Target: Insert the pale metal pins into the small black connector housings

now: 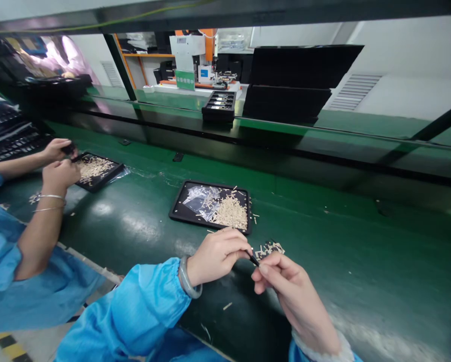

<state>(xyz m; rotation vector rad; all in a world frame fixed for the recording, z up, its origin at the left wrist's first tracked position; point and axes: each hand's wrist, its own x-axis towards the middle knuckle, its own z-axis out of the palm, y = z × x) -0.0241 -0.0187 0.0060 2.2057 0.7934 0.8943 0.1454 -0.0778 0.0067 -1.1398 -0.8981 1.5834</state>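
A small dark strip-like piece [253, 259] spans the gap between my two hands; its exact kind is too small to tell. My left hand [221, 254], with a grey bangle at the wrist, pinches its upper end. The fingertips of my right hand [291, 289] are closed on the lower end. Just behind my fingers lies a little heap of beige and black bits [269, 249] on the green bench. Beyond my left hand sits a black tray [178, 213], holding many small beige strips [231, 211] and a clear plastic bag [203, 200].
At left, a co-worker's hands [62, 173] hold a dark piece beside another black tray [93, 187] of beige strips. A raised shelf [165, 113] runs along the back, bearing a black box of parts [218, 106]. One loose strip [227, 305] lies near the front of the green bench [361, 241].
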